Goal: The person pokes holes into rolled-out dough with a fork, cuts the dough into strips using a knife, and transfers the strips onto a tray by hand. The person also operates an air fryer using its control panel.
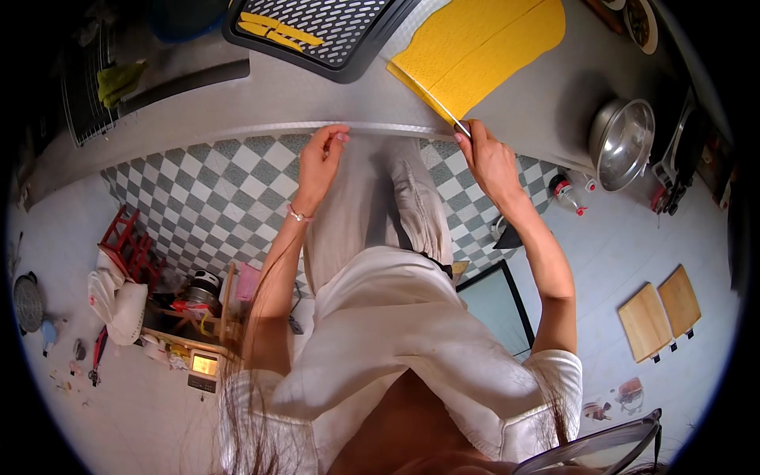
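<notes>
My right hand point(492, 162) is closed around the handle of a knife point(431, 96), whose thin blade lies along the near-left edge of a yellow dough sheet point(483, 51). The flat sheet rests on the grey counter, and a straight line runs lengthwise across it. My left hand point(323, 154) is at the counter's front edge, fingers curled together towards the thumb with nothing visible in them. Left of the sheet is a black tray point(342, 73) with a slotted surface. Several yellow strips point(281, 32) lie on it.
A metal bowl point(623, 145) stands at the counter's right. On the left are a green cloth point(119, 83) and a black rack point(83, 99). A bottle with a red cap point(567, 194) and two wooden boards point(645, 318) appear at the right, below counter level.
</notes>
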### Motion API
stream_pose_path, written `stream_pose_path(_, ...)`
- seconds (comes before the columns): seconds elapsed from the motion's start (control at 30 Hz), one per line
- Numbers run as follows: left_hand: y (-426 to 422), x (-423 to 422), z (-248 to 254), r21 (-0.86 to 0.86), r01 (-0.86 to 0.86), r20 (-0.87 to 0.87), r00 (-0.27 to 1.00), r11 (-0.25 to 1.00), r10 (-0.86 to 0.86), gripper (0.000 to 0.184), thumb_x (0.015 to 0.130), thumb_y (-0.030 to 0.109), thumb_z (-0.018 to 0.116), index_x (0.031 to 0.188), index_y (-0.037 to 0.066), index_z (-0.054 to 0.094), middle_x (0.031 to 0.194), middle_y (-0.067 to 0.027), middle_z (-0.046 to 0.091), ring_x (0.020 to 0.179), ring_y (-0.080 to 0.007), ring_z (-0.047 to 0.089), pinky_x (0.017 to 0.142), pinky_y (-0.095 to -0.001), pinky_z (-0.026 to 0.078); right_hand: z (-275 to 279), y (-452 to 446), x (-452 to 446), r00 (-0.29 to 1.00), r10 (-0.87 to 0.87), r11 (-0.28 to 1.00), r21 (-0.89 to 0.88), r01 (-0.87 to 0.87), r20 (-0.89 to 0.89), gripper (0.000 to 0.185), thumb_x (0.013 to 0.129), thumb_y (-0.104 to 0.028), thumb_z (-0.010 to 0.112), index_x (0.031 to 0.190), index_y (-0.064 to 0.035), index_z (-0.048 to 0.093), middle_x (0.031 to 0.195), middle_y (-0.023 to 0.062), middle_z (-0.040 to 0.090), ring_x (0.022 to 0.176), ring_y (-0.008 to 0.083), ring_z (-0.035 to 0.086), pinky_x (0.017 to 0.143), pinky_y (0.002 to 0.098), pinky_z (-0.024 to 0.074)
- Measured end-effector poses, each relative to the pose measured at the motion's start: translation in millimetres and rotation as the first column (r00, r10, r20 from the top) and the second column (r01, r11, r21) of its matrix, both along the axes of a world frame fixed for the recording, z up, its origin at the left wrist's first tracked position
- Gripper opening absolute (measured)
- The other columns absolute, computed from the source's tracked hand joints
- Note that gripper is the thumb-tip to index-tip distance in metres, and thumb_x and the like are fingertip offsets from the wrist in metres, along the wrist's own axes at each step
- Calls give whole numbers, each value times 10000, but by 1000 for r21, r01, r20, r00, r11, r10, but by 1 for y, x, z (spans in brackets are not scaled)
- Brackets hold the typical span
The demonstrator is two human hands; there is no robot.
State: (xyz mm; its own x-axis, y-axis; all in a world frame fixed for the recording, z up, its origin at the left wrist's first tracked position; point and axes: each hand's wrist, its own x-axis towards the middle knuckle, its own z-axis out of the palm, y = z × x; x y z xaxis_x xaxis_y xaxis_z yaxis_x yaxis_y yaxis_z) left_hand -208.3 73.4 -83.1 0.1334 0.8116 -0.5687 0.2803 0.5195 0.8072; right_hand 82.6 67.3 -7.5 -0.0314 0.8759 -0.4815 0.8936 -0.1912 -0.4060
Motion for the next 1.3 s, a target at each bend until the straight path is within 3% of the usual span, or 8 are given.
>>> stream_pose_path(0.13, 2, -2, 3, -80, 52, 11, 999, 995, -52, 221, 952, 58, 469, 1119, 8, 604, 938, -25, 634, 793, -80, 548, 735, -211, 448, 0, 0, 0, 1000, 8, 1000, -2, -7, 18, 290, 954, -328, 502, 973, -40, 495, 857, 203, 633, 681, 434, 608, 564, 507, 485)
stream_pose_path(0.73, -2, 2, 0, -93, 22, 21, 1000, 995, -20, 211, 955, 83, 484, 1122, 37, 606, 925, -19, 631, 805, -81, 555, 734, -216, 453, -1, 0, -1, 999, 11, 999, -40, -9, 36, 283, 954, -324, 503, 1019, -49, 494, 874, 195, 638, 694, 429, 610, 584, 508, 475)
stream_pose_path(0.83, -4, 2, -2, -27, -28, 32, 999, 999, 29, 172, 929, 104, 527, 1056, 48, 630, 851, -24, 648, 701, -76, 553, 627, -224, 444, -1, 0, -1, 998, 19, 999, -45, -17, 53, 283, 956, -324, 498, 1010, -46, 490, 873, 195, 638, 695, 430, 610, 584, 508, 475)
stream_pose_path(1.3, -1, 1, 0, -80, 32, 32, 999, 996, -30, 206, 954, 85, 489, 1111, 31, 611, 888, -2, 614, 769, -70, 520, 710, -203, 432, 3, 3, -4, 995, 63, 998, 3, -64, 83, 284, 948, -322, 514, 963, -39, 498, 832, 182, 642, 666, 409, 620, 569, 487, 487)
